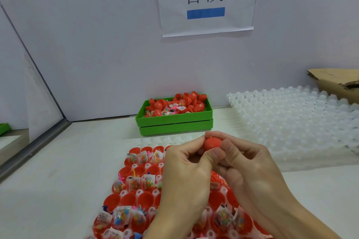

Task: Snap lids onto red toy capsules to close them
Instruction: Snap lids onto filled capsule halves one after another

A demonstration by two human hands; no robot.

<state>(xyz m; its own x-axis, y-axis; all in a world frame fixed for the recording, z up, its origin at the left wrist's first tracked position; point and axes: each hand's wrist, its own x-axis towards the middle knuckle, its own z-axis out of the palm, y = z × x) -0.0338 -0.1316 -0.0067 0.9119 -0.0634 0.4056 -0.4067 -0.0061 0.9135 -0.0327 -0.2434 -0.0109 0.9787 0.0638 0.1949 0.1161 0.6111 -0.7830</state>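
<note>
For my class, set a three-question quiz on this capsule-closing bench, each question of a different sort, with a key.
1. True or false: both hands hold the same red capsule.
2. Multiple choice: the green crate stands
A. against the back wall, beyond the hands
B. on the white tray
C. in the cardboard box
3. Fill in: the open capsule halves under the hands sit in a ____ tray.

Key
1. True: the left hand and right hand both pinch it.
2. A: the empty white tray lies to its right, apart from it, and the cardboard box is in the far right corner.
3. Red.
</note>
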